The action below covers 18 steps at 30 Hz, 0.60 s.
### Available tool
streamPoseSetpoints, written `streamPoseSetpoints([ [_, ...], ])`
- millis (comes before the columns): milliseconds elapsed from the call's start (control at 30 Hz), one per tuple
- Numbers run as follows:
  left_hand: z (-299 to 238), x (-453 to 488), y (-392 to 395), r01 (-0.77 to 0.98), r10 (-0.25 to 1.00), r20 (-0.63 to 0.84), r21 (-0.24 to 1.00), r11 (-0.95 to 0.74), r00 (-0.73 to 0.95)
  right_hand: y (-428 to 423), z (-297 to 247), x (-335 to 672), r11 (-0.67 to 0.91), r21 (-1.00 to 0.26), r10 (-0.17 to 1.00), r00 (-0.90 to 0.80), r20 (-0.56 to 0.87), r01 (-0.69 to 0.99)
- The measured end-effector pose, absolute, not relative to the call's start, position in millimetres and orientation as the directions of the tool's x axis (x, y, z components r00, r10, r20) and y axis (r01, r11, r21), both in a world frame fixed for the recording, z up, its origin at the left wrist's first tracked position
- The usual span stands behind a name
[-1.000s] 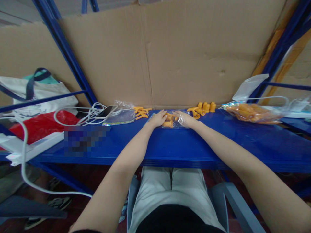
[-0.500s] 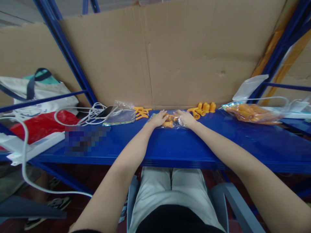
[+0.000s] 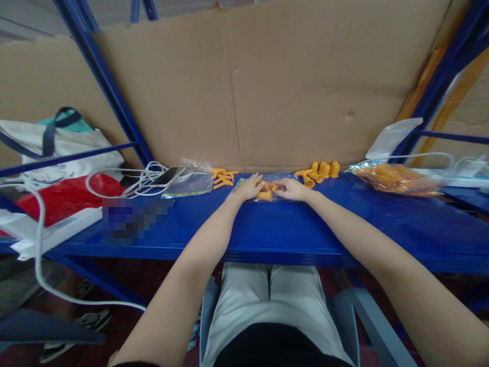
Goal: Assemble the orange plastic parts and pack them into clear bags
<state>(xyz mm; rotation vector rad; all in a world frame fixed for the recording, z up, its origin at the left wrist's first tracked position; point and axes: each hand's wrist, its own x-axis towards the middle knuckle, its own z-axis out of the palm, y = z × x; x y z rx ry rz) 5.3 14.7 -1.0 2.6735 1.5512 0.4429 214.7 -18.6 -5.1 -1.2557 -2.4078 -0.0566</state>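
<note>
A clear plastic bag with orange plastic parts (image 3: 266,195) inside lies on the blue shelf between my hands. My left hand (image 3: 249,188) rests over the bag's left side, its fingers stretched out across the parts. At the right end, my right hand (image 3: 293,190) has its thumb and fingers bent around the edge of the bag, close to an orange part. The fingers partly cover the bag's contents. Loose orange T-shaped pieces (image 3: 223,178) lie left of my left hand. Orange spool-like pieces (image 3: 324,169) stand beyond my right hand, with others lying beside them.
A filled bag of orange parts (image 3: 397,178) lies at the right. On the left are a flat plastic bag (image 3: 191,185), a phone (image 3: 168,176), white cables (image 3: 143,179), a red bag (image 3: 72,196) and a power strip (image 3: 64,229). Cardboard (image 3: 282,92) walls the back.
My right hand has shifted slightly, its fingers now lower and curled at the bag's right end. My left hand stays in place on the bag.
</note>
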Motion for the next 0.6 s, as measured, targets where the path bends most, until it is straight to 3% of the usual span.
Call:
streamPoseSetpoints([
  [167,-1,6,14,0.846,0.846,0.234,0.133,-0.517,0.480,-18,-4,214,0.625,-0.220,0.758,-0.513,0.404,0.749],
  [400,-2,7,14,0.834,0.837,0.231,0.143,-0.533,0.496,-12,-13,200,0.496,-0.361,0.818,-0.285,0.501,0.790],
  [600,-3,6,17,0.823,0.829,0.234,0.153,-0.547,0.508,-13,-11,200,0.494,-0.662,0.868,-0.280,0.409,0.563],
])
